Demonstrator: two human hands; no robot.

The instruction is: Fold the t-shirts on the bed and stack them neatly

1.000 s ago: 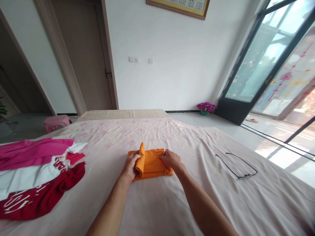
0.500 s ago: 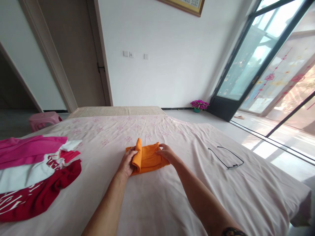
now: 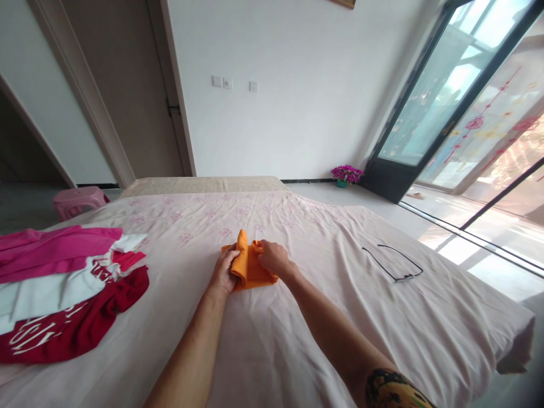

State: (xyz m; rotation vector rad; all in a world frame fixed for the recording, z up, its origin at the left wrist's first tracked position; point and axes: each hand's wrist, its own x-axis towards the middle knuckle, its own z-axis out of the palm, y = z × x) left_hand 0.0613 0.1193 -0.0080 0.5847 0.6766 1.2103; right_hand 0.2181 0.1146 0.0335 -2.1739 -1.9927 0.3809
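Observation:
A small folded orange garment (image 3: 255, 273) lies on the pale sheet of the bed (image 3: 331, 317), in front of me. My left hand (image 3: 226, 270) grips its left part, thumb on top, where a folded flap stands upright. On the other side my right hand (image 3: 274, 258) is closed on the right part, its fingers bent over the cloth and partly hidden. What kind of garment it is I cannot tell.
To the left lies a pile of clothes: a magenta piece (image 3: 63, 249), a white one (image 3: 51, 292) and a dark red one (image 3: 97, 317). Eyeglasses (image 3: 397, 266) rest on the sheet at right. A pink stool (image 3: 80, 201) stands beyond the bed's left edge.
My right hand has moved left, bringing the right part of the orange cloth inward, so the bundle is narrower. My left hand keeps its hold. The view has tipped slightly downward.

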